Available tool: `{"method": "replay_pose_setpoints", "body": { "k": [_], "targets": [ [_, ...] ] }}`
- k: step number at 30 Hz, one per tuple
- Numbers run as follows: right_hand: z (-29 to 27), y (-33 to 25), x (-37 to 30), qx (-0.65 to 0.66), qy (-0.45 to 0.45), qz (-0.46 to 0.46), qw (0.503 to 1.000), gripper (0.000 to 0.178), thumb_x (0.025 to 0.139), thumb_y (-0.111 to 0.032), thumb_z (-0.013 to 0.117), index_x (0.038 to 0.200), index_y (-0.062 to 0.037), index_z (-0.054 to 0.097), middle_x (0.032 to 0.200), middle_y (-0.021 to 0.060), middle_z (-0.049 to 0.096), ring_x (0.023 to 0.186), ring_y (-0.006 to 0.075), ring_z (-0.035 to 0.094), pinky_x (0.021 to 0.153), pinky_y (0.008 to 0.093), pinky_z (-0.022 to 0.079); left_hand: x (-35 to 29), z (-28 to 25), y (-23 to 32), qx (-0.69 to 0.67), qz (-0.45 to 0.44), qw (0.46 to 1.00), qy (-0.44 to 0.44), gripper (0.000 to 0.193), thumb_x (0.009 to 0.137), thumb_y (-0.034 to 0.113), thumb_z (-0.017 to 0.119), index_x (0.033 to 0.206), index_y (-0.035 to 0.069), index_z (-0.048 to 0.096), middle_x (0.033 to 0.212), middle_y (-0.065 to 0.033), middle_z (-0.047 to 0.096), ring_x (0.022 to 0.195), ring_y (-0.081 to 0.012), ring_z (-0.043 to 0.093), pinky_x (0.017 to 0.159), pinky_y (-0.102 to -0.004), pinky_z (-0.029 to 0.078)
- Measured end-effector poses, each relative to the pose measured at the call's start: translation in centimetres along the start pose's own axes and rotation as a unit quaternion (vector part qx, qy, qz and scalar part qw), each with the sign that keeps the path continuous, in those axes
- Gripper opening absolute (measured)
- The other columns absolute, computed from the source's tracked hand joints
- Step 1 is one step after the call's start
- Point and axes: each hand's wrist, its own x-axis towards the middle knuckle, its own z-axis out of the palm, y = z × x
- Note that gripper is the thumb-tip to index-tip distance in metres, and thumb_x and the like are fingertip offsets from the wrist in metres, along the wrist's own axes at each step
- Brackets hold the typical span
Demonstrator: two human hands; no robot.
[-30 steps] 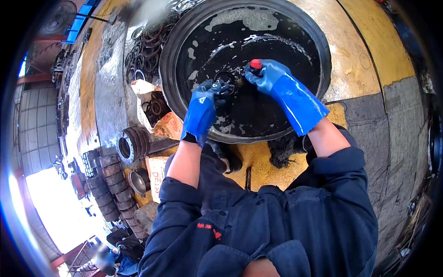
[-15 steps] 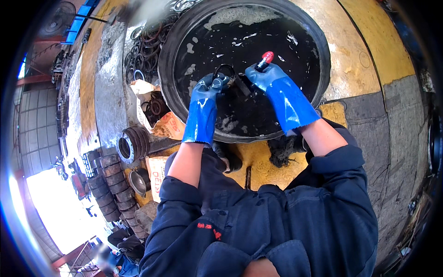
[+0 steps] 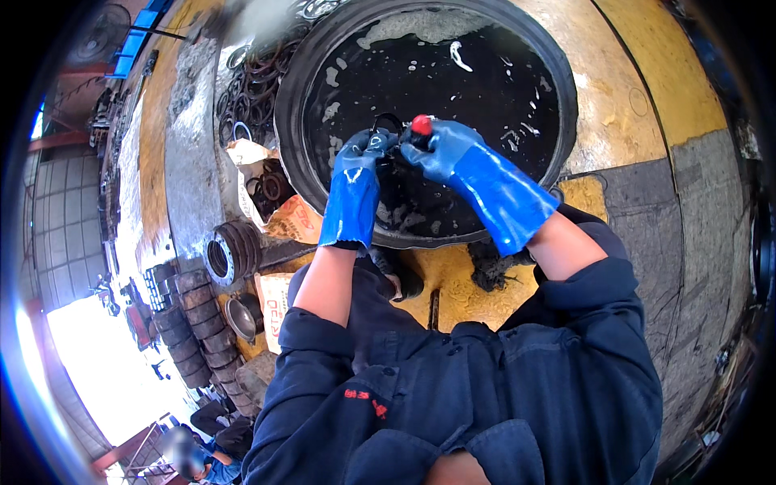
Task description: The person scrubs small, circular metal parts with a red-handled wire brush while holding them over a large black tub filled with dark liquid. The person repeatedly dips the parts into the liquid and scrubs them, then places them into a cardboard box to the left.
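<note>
While the left hand (image 3: 362,153) has stayed in almost the same spot, the right hand (image 3: 446,149) has moved left and is now right beside it. Half a second ago there was a gap between them, and the red end of the tool pointed far and to the right. Now the red-ended tool (image 3: 421,125) has swung back left, close to the black ring (image 3: 388,115).

The left fingers are pinched on the ring, which sticks up on their far side. The right fingers are curled around the tool. Its other end is hidden, so I cannot tell if it touches the ring. The ring is over the near left part of the dark water (image 3: 428,85) in the big black tub (image 3: 289,145).

With both hands together, the work seems to be right at the ring again, and it looks unfinished.
</note>
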Motion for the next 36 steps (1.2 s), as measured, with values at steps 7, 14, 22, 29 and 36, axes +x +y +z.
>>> {"method": "replay_pose_setpoints", "body": {
  "k": [7, 14, 22, 29, 36],
  "targets": [
    [-1.1, -1.0, -0.6, -0.04, -0.015, -0.005, 0.999, 0.038, 0.095, -0.048, 0.068, 0.114, -0.017, 0.074, 0.102, 0.0131, 0.076, 0.095, 0.0354, 0.072, 0.085, 0.0441, 0.058, -0.7, 0.5, 1.2, -0.009, -0.002, 1.0, 0.013, 0.024, 0.103, 0.021, 0.066, 0.114, 0.0, 0.074, 0.103, -0.0076, 0.076, 0.095, -0.0167, 0.071, 0.09, -0.0296, 0.055],
    [0.7, 2.9, 1.5, 0.032, 0.057, 0.111, 0.992, 0.042, 0.096, -0.05, 0.066, 0.124, -0.0207, 0.072, 0.111, 0.0104, 0.077, 0.106, 0.0318, 0.073, 0.093, 0.0439, 0.058, -1.1, 0.6, 1.2, 0.01, -0.053, 0.998, 0.021, 0.028, 0.102, 0.025, 0.069, 0.117, 0.001, 0.072, 0.104, -0.0071, 0.077, 0.096, -0.0154, 0.071, 0.088, -0.0289, 0.054],
    [-1.5, 2.4, 2.2, 0.181, 0.056, 0.099, 0.977, 0.038, 0.096, -0.045, 0.065, 0.105, -0.0092, 0.074, 0.098, 0.0161, 0.076, 0.093, 0.0325, 0.073, 0.089, 0.0432, 0.056, -0.9, 1.0, 1.4, 0.022, -0.04, 0.999, 0.003, 0.032, 0.101, 0.028, 0.071, 0.119, 0.002, 0.073, 0.105, -0.0056, 0.076, 0.093, -0.0146, 0.07, 0.085, -0.028, 0.054],
    [-1.8, 4.2, 3.6, 0.087, -0.044, 0.218, 0.971, 0.029, 0.092, -0.036, 0.069, 0.098, -0.0087, 0.077, 0.086, 0.0063, 0.074, 0.08, 0.0168, 0.068, 0.079, 0.0345, 0.053, 1.1, 0.5, -1.3, 0.265, 0.199, 0.943, 0.011, 0.027, 0.094, 0.017, 0.076, 0.119, 0.007, 0.076, 0.103, -0.0093, 0.078, 0.099, -0.0191, 0.073, 0.083, -0.0292, 0.058],
    [-5.5, 3.7, 2.0, 0.161, 0.101, 0.105, 0.976, 0.038, 0.093, -0.042, 0.072, 0.101, -0.0052, 0.077, 0.087, 0.0124, 0.076, 0.083, 0.0224, 0.074, 0.083, 0.0367, 0.055, 1.3, 0.1, 0.2, 0.628, 0.456, 0.629, 0.034, 0.033, 0.077, 0.009, 0.076, 0.109, 0.015, 0.074, 0.118, -0.0056, 0.076, 0.114, -0.0278, 0.072, 0.09, -0.0438, 0.059]
  ]
}}
